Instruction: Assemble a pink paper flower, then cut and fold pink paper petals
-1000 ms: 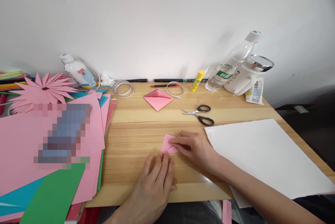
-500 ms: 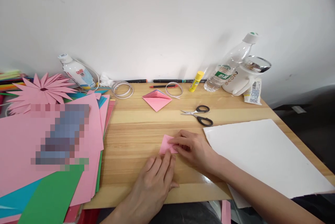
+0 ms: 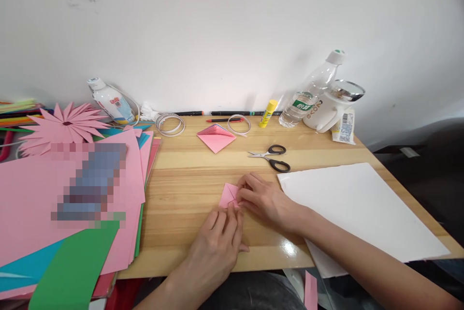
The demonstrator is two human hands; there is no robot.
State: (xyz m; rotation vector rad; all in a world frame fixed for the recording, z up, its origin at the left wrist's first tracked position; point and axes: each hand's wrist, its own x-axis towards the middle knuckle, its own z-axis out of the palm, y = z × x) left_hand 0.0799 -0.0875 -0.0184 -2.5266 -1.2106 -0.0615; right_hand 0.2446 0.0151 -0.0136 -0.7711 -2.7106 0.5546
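Note:
A small folded pink paper piece (image 3: 227, 195) lies on the wooden table (image 3: 181, 174) near its front middle. My right hand (image 3: 266, 199) has its fingers bent and pressed together on the paper's right edge. My left hand (image 3: 216, 247) lies below it, fingers extended together with their tips on the paper's lower edge. Most of the paper is hidden under the fingers.
A stack of coloured sheets (image 3: 72, 213) and a pink paper flower (image 3: 63, 124) fill the left side. A white sheet (image 3: 358, 208) lies right. Scissors (image 3: 271, 157), folded pink pieces (image 3: 215, 137), tape rings (image 3: 170, 124), a glue stick (image 3: 267, 113), bottles (image 3: 311, 90) and a white cup (image 3: 328, 107) stand farther back.
My right hand slid a little left over the pink paper, and my left fingertips moved up onto its lower edge. The view shifted slightly.

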